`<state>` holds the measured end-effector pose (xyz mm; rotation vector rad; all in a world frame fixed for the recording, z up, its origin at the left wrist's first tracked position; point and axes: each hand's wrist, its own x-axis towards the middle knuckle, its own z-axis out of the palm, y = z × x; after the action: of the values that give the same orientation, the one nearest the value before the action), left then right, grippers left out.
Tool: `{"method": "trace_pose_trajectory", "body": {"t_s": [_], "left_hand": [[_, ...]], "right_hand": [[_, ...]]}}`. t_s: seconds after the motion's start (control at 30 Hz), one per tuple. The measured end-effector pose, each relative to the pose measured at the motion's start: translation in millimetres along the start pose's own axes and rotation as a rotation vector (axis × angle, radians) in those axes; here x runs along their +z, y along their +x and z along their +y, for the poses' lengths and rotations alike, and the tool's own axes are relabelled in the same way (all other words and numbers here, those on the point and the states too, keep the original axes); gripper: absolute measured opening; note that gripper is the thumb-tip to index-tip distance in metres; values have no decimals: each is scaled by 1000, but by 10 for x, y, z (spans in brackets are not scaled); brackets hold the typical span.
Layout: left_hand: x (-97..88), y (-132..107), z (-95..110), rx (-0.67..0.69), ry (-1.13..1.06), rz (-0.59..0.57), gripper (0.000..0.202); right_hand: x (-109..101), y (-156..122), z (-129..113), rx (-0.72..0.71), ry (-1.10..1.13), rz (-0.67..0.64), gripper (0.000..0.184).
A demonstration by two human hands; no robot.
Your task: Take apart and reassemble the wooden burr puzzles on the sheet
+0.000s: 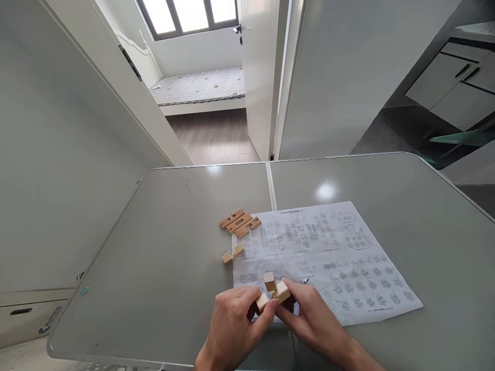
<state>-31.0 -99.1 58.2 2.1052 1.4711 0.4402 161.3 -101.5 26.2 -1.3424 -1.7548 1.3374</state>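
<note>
The left hand [233,315] and right hand [316,313] pinch wood blocks [282,292] with their fingers [263,319], over the paper [340,234] on the desk [170,268]. Blocks seem to be getting fitted; that calls for gentle lining up.

Head view: from close above table [162,268], facing forward and down, bed [193,86] far beyond.

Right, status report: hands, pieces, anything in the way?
Left hand, right hand: both gripping pale wooden pieces, above printed sheet. Fingers partly hide pieces. Nothing else obstructing.
</note>
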Motion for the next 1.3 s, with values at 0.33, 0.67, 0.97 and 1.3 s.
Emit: {"method": "trace_pose_trajectory", "body": {"t_s": [0.33,0.67,0.97,1.3], "left_hand": [[37,-97,129,63,33,251,47],[-67,-93,-365,-285,159,168,49],[9,-25,-662,-397,368,71,41],[40,-38,-794,-407,259,118,30]], "right_hand": [[54,118,107,-97,-438,322,34],[-10,430,26,133,-583,100,50],[201,620,-236,250,-673,-41,53],[354,582,-268,244,-547,-96,54]]}}
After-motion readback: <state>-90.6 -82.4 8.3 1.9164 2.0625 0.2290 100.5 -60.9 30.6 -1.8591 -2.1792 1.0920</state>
